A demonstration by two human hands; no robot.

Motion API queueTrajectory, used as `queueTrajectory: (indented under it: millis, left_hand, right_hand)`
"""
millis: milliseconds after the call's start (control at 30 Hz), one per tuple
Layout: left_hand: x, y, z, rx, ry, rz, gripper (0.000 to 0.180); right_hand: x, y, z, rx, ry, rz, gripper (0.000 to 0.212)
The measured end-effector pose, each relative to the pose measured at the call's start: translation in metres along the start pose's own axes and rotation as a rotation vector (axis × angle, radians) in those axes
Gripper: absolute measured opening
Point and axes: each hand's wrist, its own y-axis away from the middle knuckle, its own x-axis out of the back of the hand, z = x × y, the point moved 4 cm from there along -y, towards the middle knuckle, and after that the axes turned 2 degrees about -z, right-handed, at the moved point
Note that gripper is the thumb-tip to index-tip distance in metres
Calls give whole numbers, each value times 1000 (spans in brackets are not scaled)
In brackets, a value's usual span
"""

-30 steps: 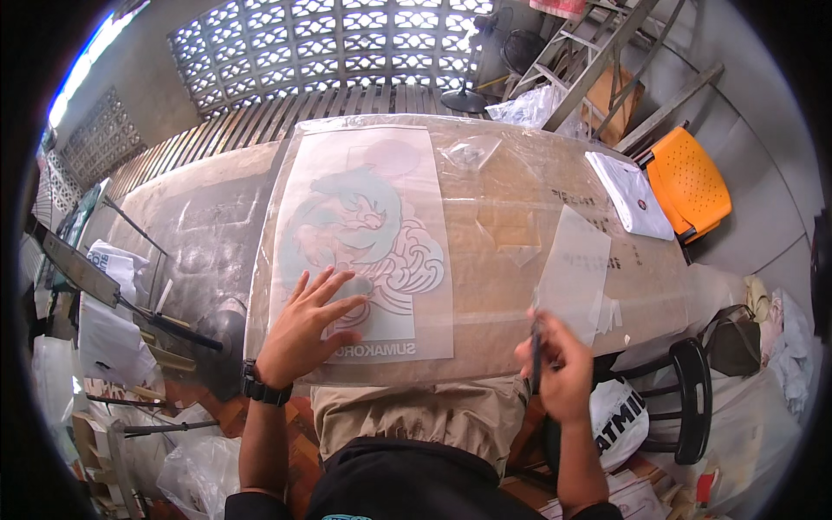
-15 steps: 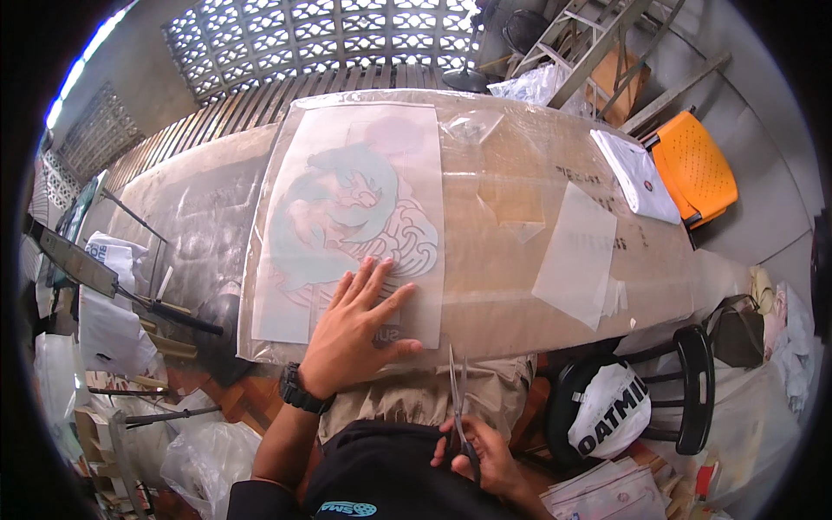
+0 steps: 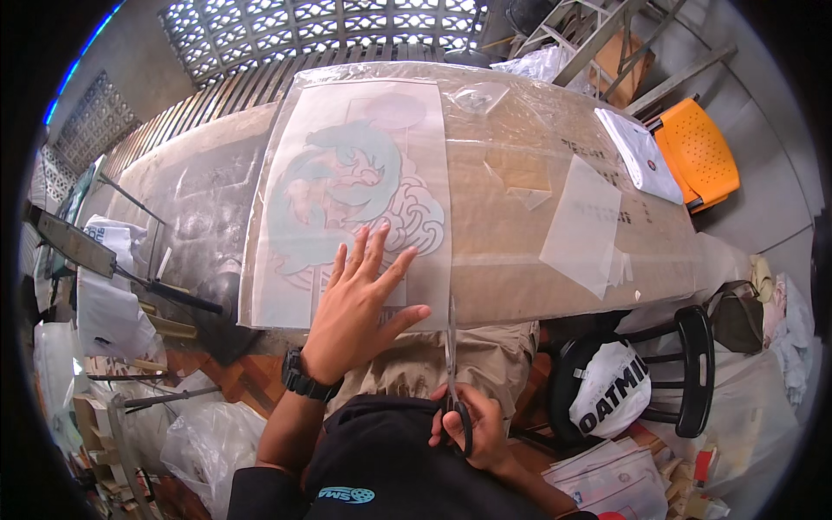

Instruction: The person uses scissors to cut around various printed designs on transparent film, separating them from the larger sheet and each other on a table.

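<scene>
Scissors (image 3: 450,355), spread wider earlier, have narrowed, their tips near the lower-right corner of the printed sheet (image 3: 355,204), left of frame centre. Our right hand (image 3: 475,425) clasps their handles; our left hand (image 3: 353,316) lies spread over the sheet, gripping nothing. We judge the sheet light, bendy, perhaps slippery: best held by pressing its margins.

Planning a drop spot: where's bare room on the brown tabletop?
Near edge, between printed sheet and translucent sheet; also right of the scraps, below the folded white cloth. Crowded: left side, left hand over the printed sheet, scissors in right hand at its right edge.
</scene>
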Motion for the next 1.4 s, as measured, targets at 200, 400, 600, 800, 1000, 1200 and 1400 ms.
queueTrajectory:
  millis: [200,400,600,800,1000,1200,1400]
  left_hand:
    - [-8,3,1,21,-60,-13,72]
    - [-6,4,-1,20,-31,-13,72]
    - [-6,7,-2,38,-33,-9,66]
    - [-8,9,-2,39,-35,-12,63]
    - [-7,9,-1,51,-38,-2,63]
    - [-7,9,-1,62,-25,17,65]
    - [-3,7,1,97,-5,44,69]
  right_hand:
    - [-7,-13,-8,0,-94,45,48]
    - [1,-15,-5,14,-70,75,49]
    - [-3,-19,-8,-5,9,96,49]
    - [-6,-22,-7,-9,-9,146,47]
    - [-9,-21,-8,-34,24,192,43]
    - [-12,-20,-8,-8,104,227,43]
    - [-13,-17,-12,37,98,259,59]
